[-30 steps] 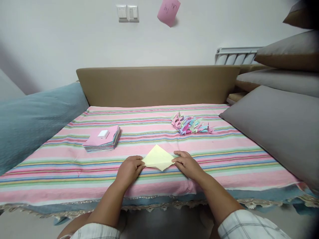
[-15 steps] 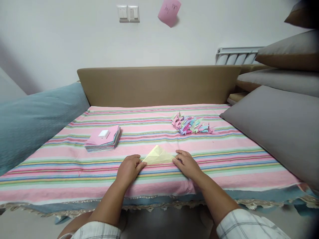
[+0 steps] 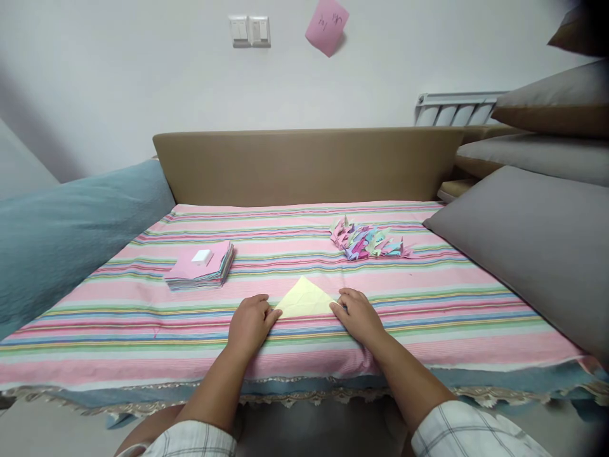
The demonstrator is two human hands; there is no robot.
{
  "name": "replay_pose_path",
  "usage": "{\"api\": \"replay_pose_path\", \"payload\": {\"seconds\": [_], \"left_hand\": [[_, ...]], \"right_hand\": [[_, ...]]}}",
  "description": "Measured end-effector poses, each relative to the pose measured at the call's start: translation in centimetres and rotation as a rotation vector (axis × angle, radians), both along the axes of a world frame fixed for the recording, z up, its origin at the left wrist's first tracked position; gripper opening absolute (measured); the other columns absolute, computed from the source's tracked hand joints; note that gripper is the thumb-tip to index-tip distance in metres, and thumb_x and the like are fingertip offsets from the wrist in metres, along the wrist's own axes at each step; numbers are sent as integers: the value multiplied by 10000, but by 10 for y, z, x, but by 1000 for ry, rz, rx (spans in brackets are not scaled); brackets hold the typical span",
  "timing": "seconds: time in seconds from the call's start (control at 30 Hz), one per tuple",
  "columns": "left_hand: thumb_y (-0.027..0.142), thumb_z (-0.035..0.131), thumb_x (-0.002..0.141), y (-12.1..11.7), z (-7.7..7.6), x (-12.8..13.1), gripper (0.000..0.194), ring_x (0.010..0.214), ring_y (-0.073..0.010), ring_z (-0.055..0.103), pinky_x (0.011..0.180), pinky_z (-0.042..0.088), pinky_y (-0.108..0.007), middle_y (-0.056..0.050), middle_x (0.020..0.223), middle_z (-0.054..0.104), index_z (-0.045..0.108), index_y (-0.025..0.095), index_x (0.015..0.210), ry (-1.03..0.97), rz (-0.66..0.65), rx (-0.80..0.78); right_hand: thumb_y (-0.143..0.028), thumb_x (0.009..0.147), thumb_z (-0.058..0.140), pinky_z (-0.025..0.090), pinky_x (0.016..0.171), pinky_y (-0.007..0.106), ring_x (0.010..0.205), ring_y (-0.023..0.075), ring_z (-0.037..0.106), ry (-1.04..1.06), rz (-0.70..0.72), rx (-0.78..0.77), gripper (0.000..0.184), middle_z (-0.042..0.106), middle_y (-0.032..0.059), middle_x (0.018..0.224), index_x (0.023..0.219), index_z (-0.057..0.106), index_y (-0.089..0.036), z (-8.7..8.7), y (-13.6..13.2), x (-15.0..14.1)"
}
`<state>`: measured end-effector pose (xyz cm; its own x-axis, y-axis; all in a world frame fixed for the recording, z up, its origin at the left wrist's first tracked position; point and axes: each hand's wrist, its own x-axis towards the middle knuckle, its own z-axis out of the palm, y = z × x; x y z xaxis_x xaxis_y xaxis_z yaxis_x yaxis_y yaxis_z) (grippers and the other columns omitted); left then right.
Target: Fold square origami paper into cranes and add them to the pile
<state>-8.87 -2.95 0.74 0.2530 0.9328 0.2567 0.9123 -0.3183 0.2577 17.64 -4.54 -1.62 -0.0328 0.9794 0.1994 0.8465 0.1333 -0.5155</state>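
A pale yellow sheet of origami paper (image 3: 305,299), in a triangle with its point facing away from me, lies on the striped cloth. My left hand (image 3: 253,322) pinches its left corner, the thumb on top. At the opposite corner my right hand (image 3: 356,313) pinches the paper the same way, thumb near the lower edge. Faint creases show on the triangle. The tips of some fingers are hidden beneath or behind the paper.
Left of the hands sits a stack of coloured paper (image 3: 200,270) topped by a small white box (image 3: 202,257). Folded paper cranes (image 3: 366,241) cluster at the right. Grey cushions (image 3: 523,235) line the right side, a blue bolster (image 3: 90,222) the left. The striped cloth (image 3: 157,368) covers the seat.
The near corner of the yellow paper, which pointed towards me, has been folded away, turning the diamond into a triangle. Both hands stay at the side corners. The view has shifted slightly.
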Motion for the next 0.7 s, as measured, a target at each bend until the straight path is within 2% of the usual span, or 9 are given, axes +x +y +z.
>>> {"api": "replay_pose_path", "payload": {"seconds": [0.33, 0.43, 0.5, 0.6, 0.7], "left_hand": [[382, 556, 792, 0, 1, 1, 274, 989, -261, 568, 857, 444, -396, -84, 1077, 643, 603, 191, 602, 16, -7, 1], [356, 582, 772, -1, 3, 3, 175, 958, -252, 574, 845, 447, -389, -79, 1033, 646, 605, 190, 720, 23, -2, 10], [306, 600, 761, -2, 3, 7, 160, 1029, -271, 549, 912, 410, -436, -87, 1125, 620, 612, 192, 872, 42, -10, 78], [178, 553, 790, -5, -1, 16, 275, 1186, -297, 455, 1035, 275, -530, -72, 1306, 527, 601, 223, 1057, 95, -97, 218], [159, 467, 858, -10, -12, 29, 296, 1194, -253, 469, 1039, 324, -468, -50, 1278, 562, 600, 232, 1112, 139, -308, 209]], "right_hand": [[-334, 819, 523, 363, 940, 380, 1098, 255, 479, 6, -5, 19, 211, 577, 111, 1142, 673, 570, -189, -1, 2, -1], [-335, 812, 532, 358, 942, 383, 1098, 256, 477, 7, -6, 21, 212, 577, 115, 1145, 661, 563, -189, -1, 2, -1], [-335, 810, 535, 357, 940, 380, 1098, 255, 477, 7, -7, 17, 209, 575, 114, 1147, 661, 559, -190, -1, 2, -1], [-334, 808, 536, 361, 929, 375, 1100, 253, 474, 6, -8, 9, 207, 570, 109, 1154, 659, 554, -192, -1, 2, -1], [-337, 808, 540, 363, 923, 364, 1090, 247, 479, 0, -8, 20, 203, 573, 102, 1148, 667, 557, -192, -3, 3, -1]]}}
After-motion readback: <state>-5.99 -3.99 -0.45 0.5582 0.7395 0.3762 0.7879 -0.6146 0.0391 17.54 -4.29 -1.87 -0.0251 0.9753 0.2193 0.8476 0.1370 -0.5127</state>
